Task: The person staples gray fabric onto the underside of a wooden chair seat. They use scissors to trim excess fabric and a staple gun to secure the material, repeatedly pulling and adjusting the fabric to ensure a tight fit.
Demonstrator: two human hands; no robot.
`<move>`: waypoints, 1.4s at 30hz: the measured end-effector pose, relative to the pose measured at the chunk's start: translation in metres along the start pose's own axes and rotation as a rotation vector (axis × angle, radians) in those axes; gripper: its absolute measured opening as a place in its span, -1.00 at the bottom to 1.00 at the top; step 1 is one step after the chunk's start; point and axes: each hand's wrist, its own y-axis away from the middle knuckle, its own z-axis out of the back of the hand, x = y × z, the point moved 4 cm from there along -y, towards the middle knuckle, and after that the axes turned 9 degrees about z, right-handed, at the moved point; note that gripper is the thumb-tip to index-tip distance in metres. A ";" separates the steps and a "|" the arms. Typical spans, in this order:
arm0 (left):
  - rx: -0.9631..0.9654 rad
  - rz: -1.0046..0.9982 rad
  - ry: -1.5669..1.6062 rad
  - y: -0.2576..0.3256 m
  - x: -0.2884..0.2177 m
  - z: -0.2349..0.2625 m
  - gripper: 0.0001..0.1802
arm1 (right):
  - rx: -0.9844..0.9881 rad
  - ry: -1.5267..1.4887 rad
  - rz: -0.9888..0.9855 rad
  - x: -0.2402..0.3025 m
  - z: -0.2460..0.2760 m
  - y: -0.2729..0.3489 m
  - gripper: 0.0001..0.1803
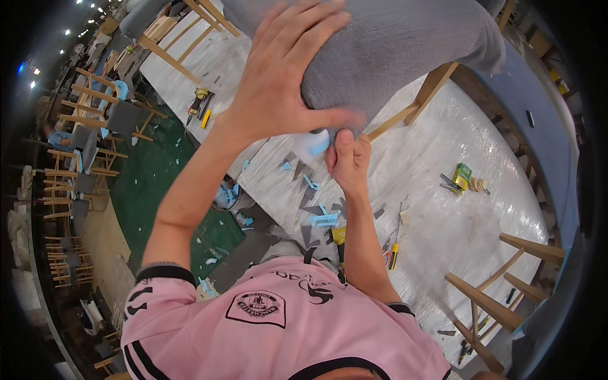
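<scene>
A chair cushion in grey woven fabric (392, 57) fills the top of the view, with wooden chair legs (432, 92) beside it. My left hand (278, 73) lies against its left side, fingers spread and thumb stretched along the lower edge. Just below that thumb, my right hand (349, 163) is closed on the cushion's lower fabric edge, its own thumb pointing up. White padding with blue foam (318, 143) shows next to the right hand, smeared by motion. Whatever lies inside the right fist is hidden.
Plastic film covers the worktable (468, 215). On it lie blue foam scraps (324, 219), yellow-handled tools (394, 256), a green and yellow box (462, 177) and a yellow cutter (206, 118). Wooden legs (487, 304) stand at right. Chair frames (95, 114) fill the left background.
</scene>
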 end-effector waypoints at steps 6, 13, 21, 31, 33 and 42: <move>0.292 0.068 0.221 -0.007 0.027 -0.003 -0.11 | -0.009 0.000 -0.002 -0.012 0.007 0.003 -0.18; 0.030 0.272 0.184 -0.030 0.072 -0.019 -0.49 | -0.025 -0.074 -0.012 -0.012 -0.003 0.006 -0.21; 0.167 0.175 0.623 0.037 -0.157 -0.093 -0.47 | 0.041 -0.170 -0.102 -0.032 0.003 0.003 -0.32; -0.165 1.069 1.127 0.089 -0.027 -0.069 0.58 | 0.212 -0.150 -0.198 -0.023 0.019 -0.002 -0.29; -0.118 1.028 1.229 0.088 -0.025 -0.079 0.63 | 0.353 0.043 -0.337 0.001 0.030 -0.015 -0.30; -0.081 0.932 1.014 0.089 -0.028 -0.085 0.66 | 0.177 0.792 0.919 0.278 -0.017 -0.109 -0.67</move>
